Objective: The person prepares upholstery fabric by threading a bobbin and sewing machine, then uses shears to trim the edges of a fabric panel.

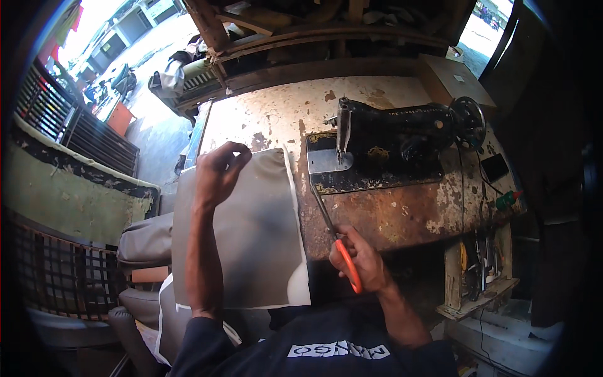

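Cutting stage, one entry: grey fabric panel lies flat across the near left part of the worn table, its white foam edge hanging over toward the person. Left hand, grip narrow, pinches the panel's far edge between fingertips and thumb, just left of the sewing machine's base plate. Right hand, grip closed around the orange handles of the scissors, sits just right of the panel's near right edge; blades point away from that grip along the edge, whether they bite cloth cannot be told. Judged good practice: keep the pinched edge taut, feed blades parallel to the white border, take long strokes. Black sewing machine stands beyond the right grip, apart from both hands.
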Available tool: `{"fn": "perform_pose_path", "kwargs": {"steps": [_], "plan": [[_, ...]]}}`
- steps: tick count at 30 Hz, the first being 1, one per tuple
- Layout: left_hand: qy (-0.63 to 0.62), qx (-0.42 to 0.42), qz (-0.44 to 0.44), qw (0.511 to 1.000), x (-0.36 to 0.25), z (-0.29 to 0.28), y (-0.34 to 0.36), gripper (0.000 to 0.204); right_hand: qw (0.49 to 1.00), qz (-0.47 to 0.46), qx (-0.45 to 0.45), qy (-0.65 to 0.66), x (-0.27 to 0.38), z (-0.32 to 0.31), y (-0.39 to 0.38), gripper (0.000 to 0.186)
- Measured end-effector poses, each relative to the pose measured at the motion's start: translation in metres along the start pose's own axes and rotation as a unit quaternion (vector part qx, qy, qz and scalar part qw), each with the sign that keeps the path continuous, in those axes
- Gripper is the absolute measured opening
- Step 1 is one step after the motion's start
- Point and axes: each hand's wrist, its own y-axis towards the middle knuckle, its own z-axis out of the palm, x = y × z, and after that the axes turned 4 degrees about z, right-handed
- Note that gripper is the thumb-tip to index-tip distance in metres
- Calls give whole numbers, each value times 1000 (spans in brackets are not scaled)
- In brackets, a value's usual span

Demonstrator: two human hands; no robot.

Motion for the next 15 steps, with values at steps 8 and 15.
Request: {"fn": "perform_pose_path", "kwargs": {"steps": [8,15], "plan": [[-44,54,-7,998,-48,11,-58,5,990,-130,45,-13,9,26,66,50],[-273,544,149,780,-90,14,-110,36,892,-61,-83,-441,3,-23,11,60]]}}
